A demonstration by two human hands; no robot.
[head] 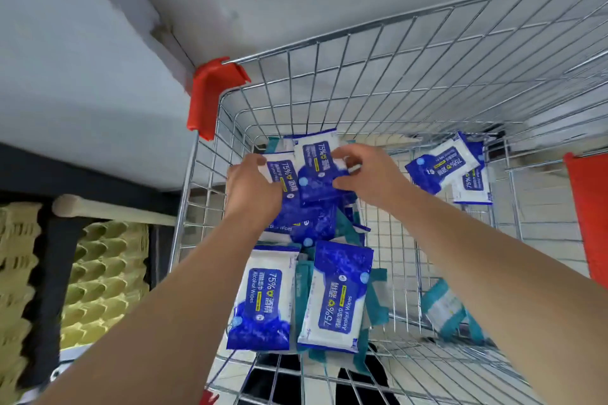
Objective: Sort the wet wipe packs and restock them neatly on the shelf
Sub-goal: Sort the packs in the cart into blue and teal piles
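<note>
Hands in silver wire shopping cart (394, 76): left hand (253, 187) fingers clamped on stack of blue-and-white plastic wet wipe packs (289, 187), right hand (368, 174) fingers pinching top pack (317, 168); more packs (335, 296) loose on cart floor.

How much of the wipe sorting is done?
Barely begun: no pack is visible on a shelf. The left hand and right hand grip blue alcohol wipe packs in the shopping cart. Left to do: other blue packs and teal packs lie loose there.
</note>
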